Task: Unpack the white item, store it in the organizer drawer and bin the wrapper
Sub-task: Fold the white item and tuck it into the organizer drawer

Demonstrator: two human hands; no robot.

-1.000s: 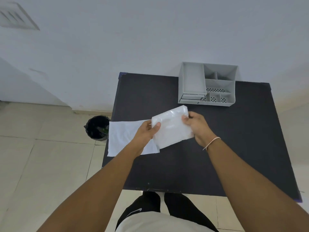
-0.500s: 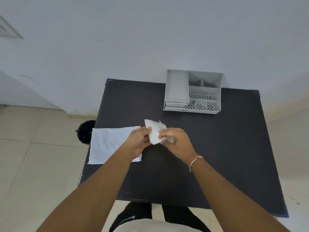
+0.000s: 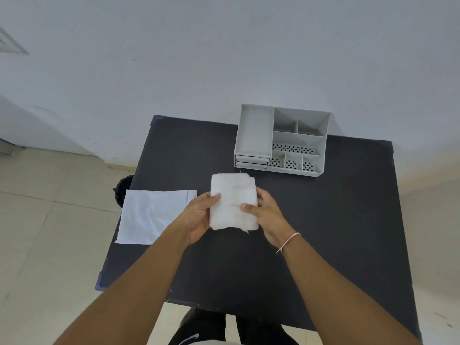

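both hands hold the white item [image 3: 233, 201], a soft fibrous rectangle with frayed edges, above the black table [image 3: 323, 220]: left hand [image 3: 199, 217] pinches its 9 o'clock edge, right hand [image 3: 267, 215] its 3 o'clock edge. the grey plastic organizer [image 3: 281, 139] stands at 1 o'clock, a flat white sheet [image 3: 154, 215] at 9 o'clock.

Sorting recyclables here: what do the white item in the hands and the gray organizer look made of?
White item: probably soft, matte fabric or gauze, judging by frayed threads at its corners. Organizer: likely molded plastic, with smooth matte gray walls and punched hole patterns.
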